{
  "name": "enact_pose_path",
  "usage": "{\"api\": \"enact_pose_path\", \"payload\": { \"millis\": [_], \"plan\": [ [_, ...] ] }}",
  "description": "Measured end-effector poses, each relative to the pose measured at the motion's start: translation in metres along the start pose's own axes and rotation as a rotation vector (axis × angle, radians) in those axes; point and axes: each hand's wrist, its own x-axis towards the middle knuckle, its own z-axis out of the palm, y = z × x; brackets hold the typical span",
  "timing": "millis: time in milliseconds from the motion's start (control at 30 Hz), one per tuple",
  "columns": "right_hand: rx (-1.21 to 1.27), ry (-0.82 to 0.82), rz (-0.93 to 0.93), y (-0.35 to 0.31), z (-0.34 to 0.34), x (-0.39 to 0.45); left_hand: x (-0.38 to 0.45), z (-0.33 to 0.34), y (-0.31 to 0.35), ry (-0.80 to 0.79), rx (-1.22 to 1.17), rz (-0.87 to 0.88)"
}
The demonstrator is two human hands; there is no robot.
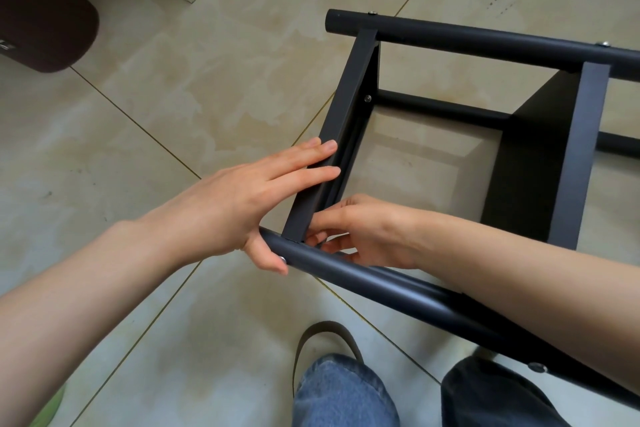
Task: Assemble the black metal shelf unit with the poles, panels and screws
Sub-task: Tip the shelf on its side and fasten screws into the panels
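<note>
Head camera, looking down at a tiled floor (173, 87): a black metal shelf unit (485, 135) lies on its side, partly built; two panels span between round poles, with screw heads showing on the far pole (485, 38). The left hand (242, 204) lies with straight fingers flat on the end panel (332, 146), its thumb hooked under the near pole (381, 279) beside a screw (283, 259); the right hand (367, 232) reaches inside the corner, fingers curled, pinching at the joint; what it holds, if anything, is hidden. Likely risk: the panel's hole drifts off the pole's hole; the screw could then cross-thread or drop to the floor.
</note>
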Motion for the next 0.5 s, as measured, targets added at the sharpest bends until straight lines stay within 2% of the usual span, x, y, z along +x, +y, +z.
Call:
{"api": "enact_pose_path", "payload": {
  "millis": [500],
  "plan": [
    [0.021,-0.01,0.028,0.0006,-0.0009,0.0023,0.001,-0.0007,-0.0002,-0.016,-0.009,-0.002]
  ]
}}
